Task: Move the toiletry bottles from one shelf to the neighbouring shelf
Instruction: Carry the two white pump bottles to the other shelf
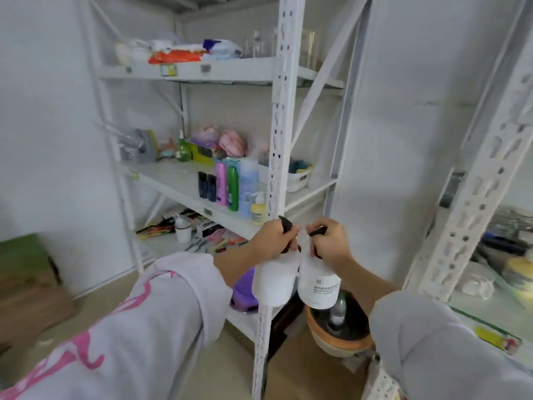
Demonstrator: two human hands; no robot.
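My left hand (272, 238) grips the neck of a plain white pump bottle (274, 280) with a dark pump head. My right hand (330, 241) grips a second white pump bottle (318, 287) that carries a small printed label. Both bottles hang side by side in front of the left rack's front post (281, 116), between the two racks. On the left rack's middle shelf (173, 180) stand several toiletry bottles: two dark ones (207, 185), a pink one (221, 183), a green one (233, 188), a pale blue one (247, 186) and a small yellow one (258, 210).
The right rack's post (473, 180) and a shelf with cloths and a glass edge (490, 321) stand at the right. A brown bowl-like pot (340, 330) sits on the floor below my hands. The left rack's lower shelf holds clutter and a white cup (183, 230). Cardboard (26, 287) lies at the left.
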